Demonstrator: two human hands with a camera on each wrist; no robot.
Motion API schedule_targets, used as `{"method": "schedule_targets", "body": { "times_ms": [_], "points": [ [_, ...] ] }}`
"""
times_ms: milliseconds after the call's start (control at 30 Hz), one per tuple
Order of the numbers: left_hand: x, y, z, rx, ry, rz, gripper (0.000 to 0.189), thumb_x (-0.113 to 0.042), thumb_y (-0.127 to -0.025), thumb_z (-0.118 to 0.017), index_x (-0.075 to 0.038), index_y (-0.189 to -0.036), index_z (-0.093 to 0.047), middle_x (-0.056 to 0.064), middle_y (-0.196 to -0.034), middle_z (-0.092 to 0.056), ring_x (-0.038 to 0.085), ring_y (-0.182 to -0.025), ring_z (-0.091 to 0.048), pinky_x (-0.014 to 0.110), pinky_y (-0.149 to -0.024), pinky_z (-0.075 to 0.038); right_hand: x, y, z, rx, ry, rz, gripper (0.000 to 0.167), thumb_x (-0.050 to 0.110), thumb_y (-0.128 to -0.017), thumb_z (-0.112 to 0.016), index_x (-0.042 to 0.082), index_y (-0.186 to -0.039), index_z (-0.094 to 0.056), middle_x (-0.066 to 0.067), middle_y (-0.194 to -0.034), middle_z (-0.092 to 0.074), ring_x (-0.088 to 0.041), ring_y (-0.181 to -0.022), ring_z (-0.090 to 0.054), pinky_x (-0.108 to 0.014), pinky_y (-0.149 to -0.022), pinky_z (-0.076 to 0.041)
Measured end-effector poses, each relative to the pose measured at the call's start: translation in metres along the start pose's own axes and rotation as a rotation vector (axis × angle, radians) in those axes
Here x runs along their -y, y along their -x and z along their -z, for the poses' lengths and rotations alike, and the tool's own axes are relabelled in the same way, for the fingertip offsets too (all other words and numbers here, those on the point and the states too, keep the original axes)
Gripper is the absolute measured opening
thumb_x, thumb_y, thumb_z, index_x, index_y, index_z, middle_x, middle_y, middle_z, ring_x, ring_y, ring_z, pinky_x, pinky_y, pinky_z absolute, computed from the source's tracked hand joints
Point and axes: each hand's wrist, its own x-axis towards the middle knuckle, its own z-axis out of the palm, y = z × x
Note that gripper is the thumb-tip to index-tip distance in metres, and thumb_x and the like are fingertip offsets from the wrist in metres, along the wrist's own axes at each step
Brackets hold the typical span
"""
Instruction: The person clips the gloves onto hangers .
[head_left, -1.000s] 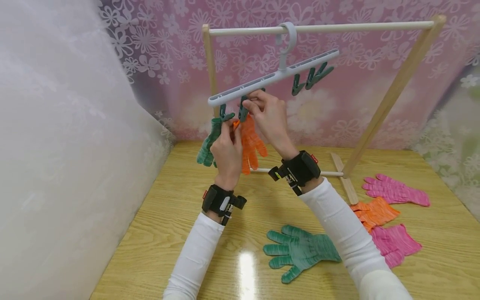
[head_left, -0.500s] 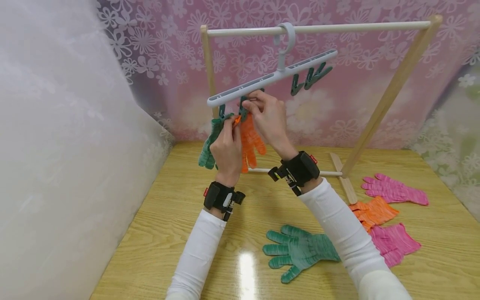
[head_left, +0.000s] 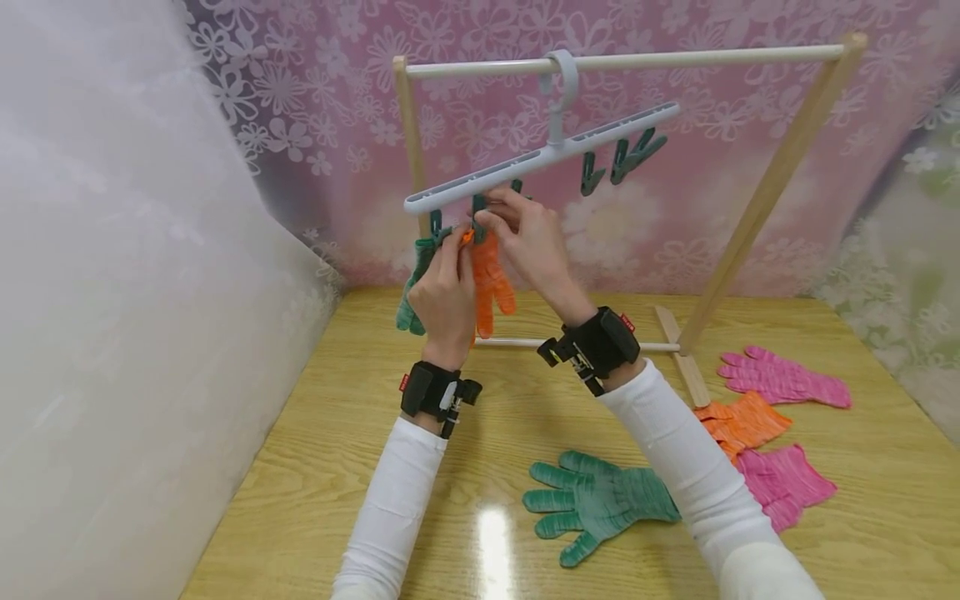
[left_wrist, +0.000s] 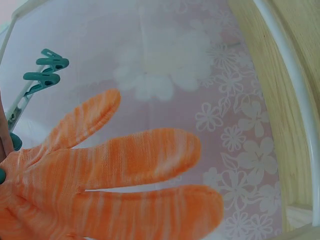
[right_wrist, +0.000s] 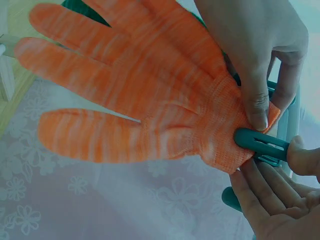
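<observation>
My left hand (head_left: 446, 292) pinches the cuff of an orange knit glove (right_wrist: 135, 90), which hangs fingers down in the head view. Beside it, my right hand (head_left: 534, 242) grips a dark green clothespin (right_wrist: 260, 144) under the left half of a grey hanger (head_left: 495, 177). In the right wrist view the right thumb presses the clothespin's handle, and its tip lies over the glove's cuff. The left thumb rests on the cuff just above that tip. A green glove (head_left: 414, 287) hangs from the leftmost clothespin, partly hidden behind the left hand.
The hanger hooks, tilted, over the rod of a wooden rack (head_left: 675, 58). More clothespins (head_left: 628, 157) dangle at its right end. On the table lie a green glove (head_left: 600, 498), a pink glove (head_left: 783, 379), an orange glove (head_left: 750, 418) and another pink glove (head_left: 791, 483), partly under the right sleeve.
Both hands, the hanging orange glove and the hanger's left end have shifted slightly left in view. The left hand has raised the cuff a little toward the clothespin. Gloves on the table stay put.
</observation>
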Motion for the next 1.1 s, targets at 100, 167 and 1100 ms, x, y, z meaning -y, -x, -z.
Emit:
{"method": "schedule_targets", "body": {
  "times_ms": [100,167,1100],
  "points": [
    [0.003,0.003,-0.001,0.032,0.008,0.001,0.024,-0.020,-0.104,-0.061,-0.008,-0.123,-0.071,0.008,-0.098,-0.077,0.020,-0.049,-0.057,0.028,-0.041,-0.040,-0.002,0.001,-0.001,0.017,-0.028,-0.012,0.040,0.018,-0.100,-0.066,0.001,-0.135,-0.062,-0.018,-0.124,-0.070,-0.031,-0.115,-0.068,-0.042,-0.100,-0.053],
    [0.005,0.006,-0.001,0.060,0.018,-0.003,0.027,-0.018,-0.104,-0.061,-0.008,-0.128,-0.068,0.009,-0.100,-0.076,0.021,-0.051,-0.059,0.029,-0.043,-0.043,-0.004,0.002,-0.002,0.018,-0.040,-0.008,0.041,0.020,-0.101,-0.065,0.001,-0.137,-0.060,-0.018,-0.126,-0.069,-0.031,-0.117,-0.068,-0.041,-0.101,-0.053],
    [0.039,0.041,0.012,0.227,0.299,-0.025,0.057,-0.012,-0.100,-0.066,-0.006,-0.152,-0.041,0.017,-0.120,-0.069,0.028,-0.066,-0.067,0.034,-0.057,-0.056,-0.052,0.024,0.012,0.058,-0.091,-0.048,0.043,0.025,-0.105,-0.059,0.007,-0.145,-0.055,-0.016,-0.137,-0.063,-0.033,-0.125,-0.060,-0.046,-0.107,-0.047]
  ]
}}
